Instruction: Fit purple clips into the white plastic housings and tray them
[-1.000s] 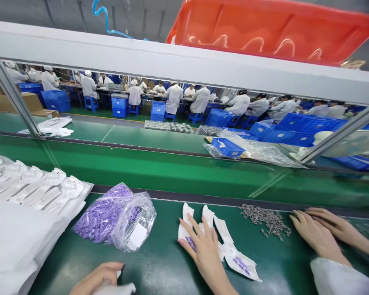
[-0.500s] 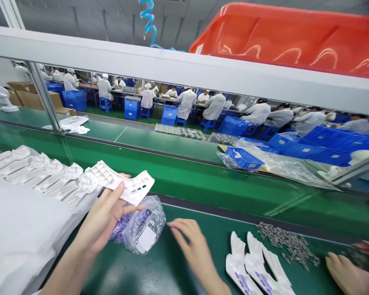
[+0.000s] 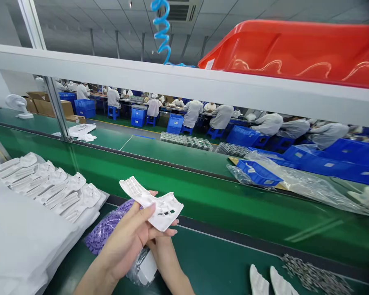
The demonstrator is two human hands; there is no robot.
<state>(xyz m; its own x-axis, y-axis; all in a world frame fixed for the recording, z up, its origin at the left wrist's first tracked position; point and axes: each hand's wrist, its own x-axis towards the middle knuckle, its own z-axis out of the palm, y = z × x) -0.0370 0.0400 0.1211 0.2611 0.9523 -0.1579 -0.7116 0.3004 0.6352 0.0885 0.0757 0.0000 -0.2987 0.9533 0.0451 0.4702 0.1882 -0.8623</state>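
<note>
My left hand [image 3: 127,243] is raised in front of me and closed on a white moulded plastic part [image 3: 155,203], thumb on its face and fingers behind it. My right hand [image 3: 164,254] lies just under the left one, beside a clear bag of small purple pieces [image 3: 106,229]; its fingers are hidden behind the left hand and the part. Rows of the same white parts [image 3: 49,186] lie on white sheeting [image 3: 15,246] to the left.
Two more white parts [image 3: 260,282] and a heap of small metal pieces [image 3: 313,278] lie on the dark green belt [image 3: 215,262] at lower right. Beyond are a green conveyor [image 3: 233,200], a bagged blue crate [image 3: 258,172], a red bin [image 3: 295,49] overhead and seated workers in white.
My left hand has brought the white part up and toward the middle. My right hand has left the belt and moved under the left. Another person's hands at the right are out of view.
</note>
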